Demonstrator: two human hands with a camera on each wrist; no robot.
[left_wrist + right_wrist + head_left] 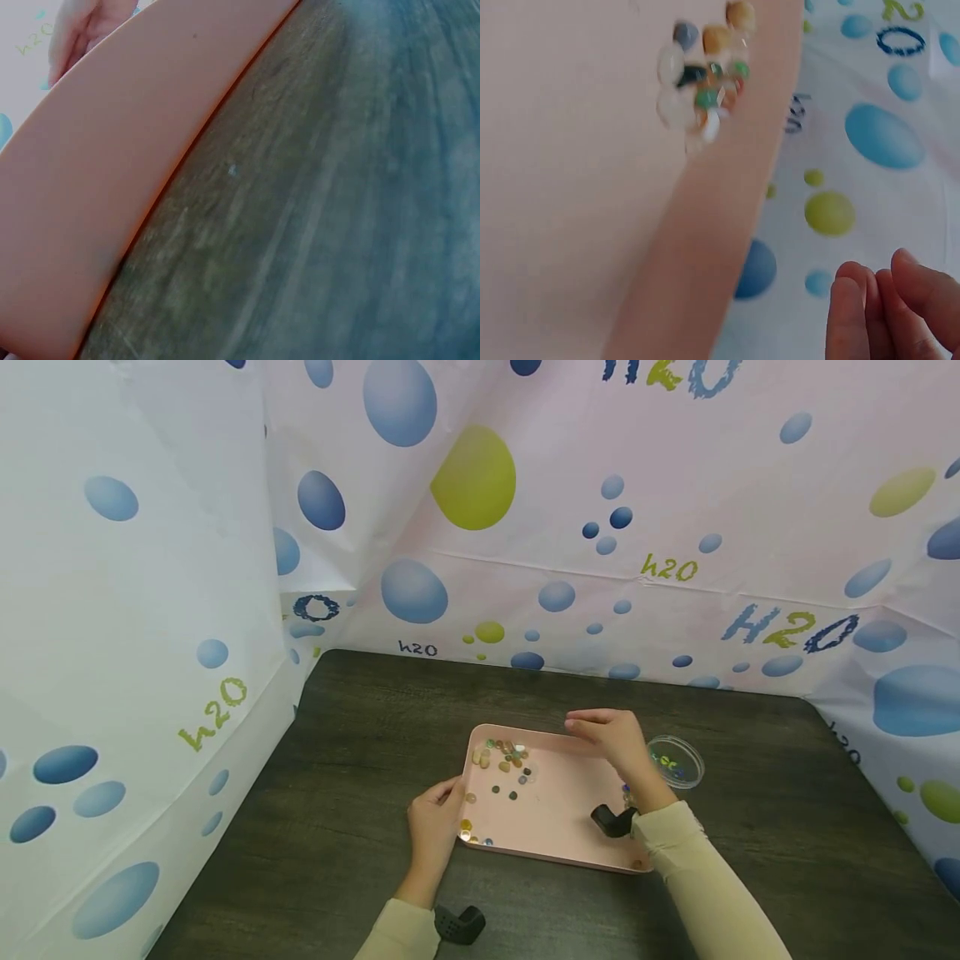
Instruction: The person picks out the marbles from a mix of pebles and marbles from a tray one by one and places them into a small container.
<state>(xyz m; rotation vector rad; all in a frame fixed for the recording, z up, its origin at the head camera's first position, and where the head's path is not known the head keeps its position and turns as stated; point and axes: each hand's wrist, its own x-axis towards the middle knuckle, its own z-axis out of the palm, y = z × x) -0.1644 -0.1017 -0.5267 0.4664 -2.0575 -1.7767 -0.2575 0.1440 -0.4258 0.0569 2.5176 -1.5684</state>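
A shallow pink tray [555,802] lies on the dark table with small glass stones [504,767] clustered in its back left part. A few more stones lie along its front left edge and right side. My left hand [437,827] grips the tray's left rim; in the left wrist view the tray's outer wall [142,135] fills the left side. My right hand [611,739] hovers over the back rim, fingers pointing left. In the right wrist view its fingers [847,319] and thumb are bent slightly, with a gap and nothing visible between them.
A round clear dish [675,762] holding small green, yellow and blue pieces stands right of the tray, beside my right wrist. Behind the dark wooden table [360,735] hangs a white sheet [525,560] with blue and green drops.
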